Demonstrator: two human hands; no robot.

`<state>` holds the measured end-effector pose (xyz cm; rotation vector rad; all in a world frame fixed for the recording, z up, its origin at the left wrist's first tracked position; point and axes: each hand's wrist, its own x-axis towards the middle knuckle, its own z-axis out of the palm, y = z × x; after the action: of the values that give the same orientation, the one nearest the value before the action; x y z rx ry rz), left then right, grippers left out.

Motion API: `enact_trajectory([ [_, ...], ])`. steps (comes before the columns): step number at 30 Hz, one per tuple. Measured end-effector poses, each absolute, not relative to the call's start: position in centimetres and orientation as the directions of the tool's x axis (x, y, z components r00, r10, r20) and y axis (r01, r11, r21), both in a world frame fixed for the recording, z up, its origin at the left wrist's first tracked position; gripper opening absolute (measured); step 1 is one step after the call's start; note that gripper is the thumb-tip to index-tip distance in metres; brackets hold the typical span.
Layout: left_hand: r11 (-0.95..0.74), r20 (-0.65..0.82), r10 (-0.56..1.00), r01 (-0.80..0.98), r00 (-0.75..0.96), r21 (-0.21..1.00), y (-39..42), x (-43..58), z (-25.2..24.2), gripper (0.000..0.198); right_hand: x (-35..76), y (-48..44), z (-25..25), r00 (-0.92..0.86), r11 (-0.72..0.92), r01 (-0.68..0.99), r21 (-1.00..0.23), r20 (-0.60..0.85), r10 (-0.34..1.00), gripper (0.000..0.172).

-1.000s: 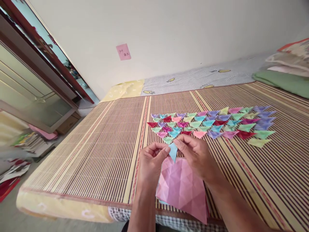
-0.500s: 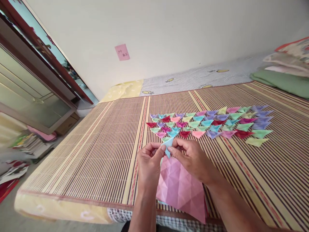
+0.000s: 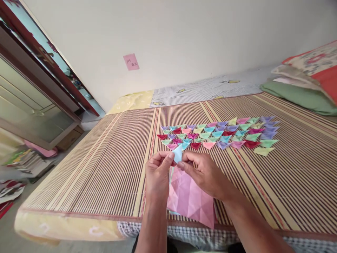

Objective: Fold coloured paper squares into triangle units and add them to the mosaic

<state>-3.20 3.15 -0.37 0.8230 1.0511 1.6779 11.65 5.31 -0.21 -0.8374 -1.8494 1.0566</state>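
Note:
A small light-blue folded paper piece [image 3: 177, 153] is pinched between my two hands above the striped mat. My left hand [image 3: 158, 170] grips its left edge with thumb and forefinger. At its lower right, the thumb and curled fingers of my right hand [image 3: 201, 172] close on it. Under my hands lies a creased pink paper sheet [image 3: 191, 198], with edges of other sheets showing beneath. Just beyond stand rows of folded paper pieces [image 3: 209, 144] in many colours; the fingers and the blue piece hide some of the nearest ones.
The striped bamboo mat [image 3: 110, 168] covers a bed with a checked and yellow sheet [image 3: 79, 226]. Pillows [image 3: 316, 66] and a folded green cloth [image 3: 295, 95] lie at the far right. A pink note [image 3: 131, 62] is on the wall. Papers [image 3: 25, 160] are stacked at left.
The blue paper piece has been turned between my fingers, and my right hand has shifted to its lower edge. The view has swung slightly to the right.

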Motion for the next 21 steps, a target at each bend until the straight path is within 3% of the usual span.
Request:
enact_trajectory([
  [12,0.123,-0.176,0.984,-0.573,-0.037,0.810,-4.8,-0.9,2.3,0.032,15.0,-4.6,1.1,-0.392,0.515,0.234,-0.825,0.404,0.826,0.024],
  [21,0.003,-0.054,0.994,-0.472,-0.093,0.882,-12.4,2.6,4.1,0.028,17.5,-10.9,2.1,-0.311,0.521,0.178,-0.835,0.455,0.835,0.025],
])
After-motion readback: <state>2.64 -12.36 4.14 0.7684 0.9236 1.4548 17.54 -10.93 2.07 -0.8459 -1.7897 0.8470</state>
